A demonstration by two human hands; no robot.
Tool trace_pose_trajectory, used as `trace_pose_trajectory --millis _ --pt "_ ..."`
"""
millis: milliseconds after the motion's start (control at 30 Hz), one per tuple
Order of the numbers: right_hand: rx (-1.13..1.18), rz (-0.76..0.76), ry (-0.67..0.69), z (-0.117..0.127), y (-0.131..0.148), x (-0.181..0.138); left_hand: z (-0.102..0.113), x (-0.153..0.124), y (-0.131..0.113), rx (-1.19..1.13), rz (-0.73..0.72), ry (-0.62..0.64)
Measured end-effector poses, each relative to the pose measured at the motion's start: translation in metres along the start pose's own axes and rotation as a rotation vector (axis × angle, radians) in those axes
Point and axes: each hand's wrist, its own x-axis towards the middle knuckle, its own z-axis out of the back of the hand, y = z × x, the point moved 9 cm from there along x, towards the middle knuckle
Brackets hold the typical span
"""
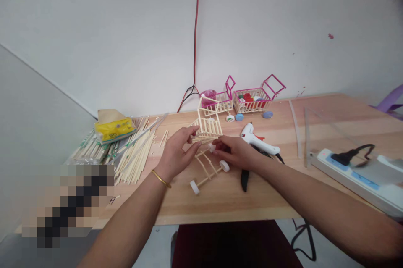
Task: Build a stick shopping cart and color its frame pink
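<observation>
Between my hands is a small cart basket (210, 128) built of pale wooden sticks, with a raised stick handle at its back. My left hand (180, 147), a gold bangle at its wrist, pinches the basket's left side between thumb and fingers. At the near right corner, the curled fingers of my right hand (231, 150) grip the basket's lower edge, close to a white wheel. Below and nearer to me lies a stick wheel frame (208, 167) with white round wheels (194, 187). Whether basket and frame are joined cannot be made out.
A white glue gun (258, 140) and a black-handled tool (244, 179) lie right of my hands. Loose sticks (135, 154) and a yellow packet (116, 129) are left. Pink-trimmed carts (252, 101) stand by the wall. A power strip (355, 175) lies right.
</observation>
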Motion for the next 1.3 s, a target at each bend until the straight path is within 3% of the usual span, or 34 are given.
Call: trace_pose_trajectory --millis 800,1100,1300 --pt "0.011 0.009 -0.010 0.002 0.005 0.000 0.003 -0.002 0.003 0.006 -0.004 -0.051" --pt "0.105 -0.044 -0.038 0.004 -0.002 -0.001 0.008 -0.002 0.001 0.022 -0.001 -0.090" --pt "0.334 -0.096 -0.072 0.009 -0.008 0.001 0.012 -0.001 -0.008 0.071 -0.050 -0.118"
